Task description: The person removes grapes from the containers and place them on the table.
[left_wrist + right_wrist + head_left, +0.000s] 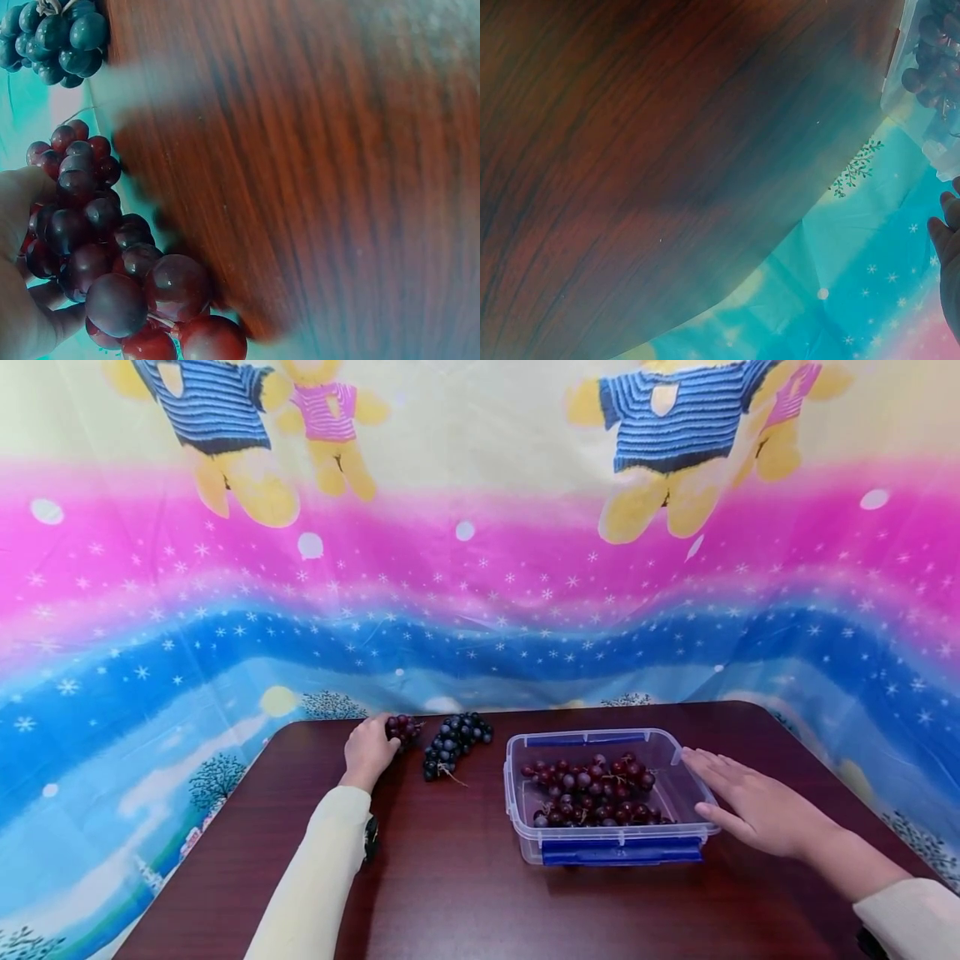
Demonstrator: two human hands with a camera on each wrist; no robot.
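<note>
My left hand grips a bunch of red grapes near the back left of the table. In the left wrist view, thumb and fingers curl round this red bunch. Just right of it lies a bunch of black grapes with its stem toward me. A clear plastic box with blue clips stands lidless to the right, and more red grapes lie inside. My right hand has its fingers straight at the box's right side, fingertips at the rim.
All this stands on a dark brown wooden table with rounded back corners. Behind and beside it hangs a colourful cloth with printed bears and snowflakes.
</note>
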